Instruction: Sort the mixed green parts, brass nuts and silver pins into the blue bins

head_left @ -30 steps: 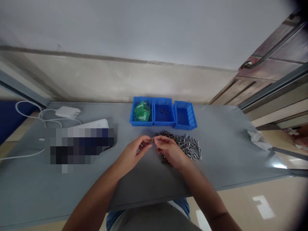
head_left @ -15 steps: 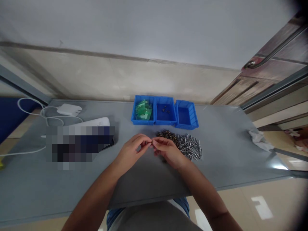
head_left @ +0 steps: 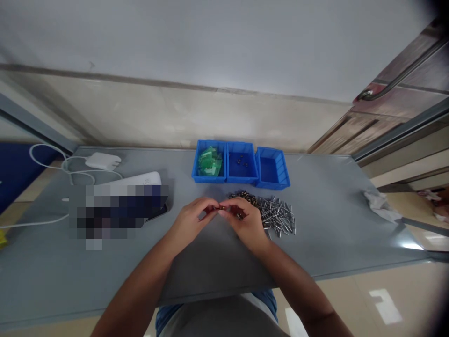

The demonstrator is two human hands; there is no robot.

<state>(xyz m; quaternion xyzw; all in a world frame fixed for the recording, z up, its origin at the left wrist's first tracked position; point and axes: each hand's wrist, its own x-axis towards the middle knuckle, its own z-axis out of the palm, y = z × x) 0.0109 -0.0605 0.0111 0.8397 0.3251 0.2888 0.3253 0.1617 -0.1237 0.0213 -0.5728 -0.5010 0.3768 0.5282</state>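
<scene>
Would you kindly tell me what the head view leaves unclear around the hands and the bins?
In the head view:
Small part between the left hand and right hand: fingers hide most of it.
Dark pieces in the middle bin: too small to identify.
Object left of the hands: pixelated, unreadable.

Three bins (head_left: pixel 242 181) in row behind rivet pile (head_left: pixel 278 215) on table (head_left: pixel 315 234).
</scene>
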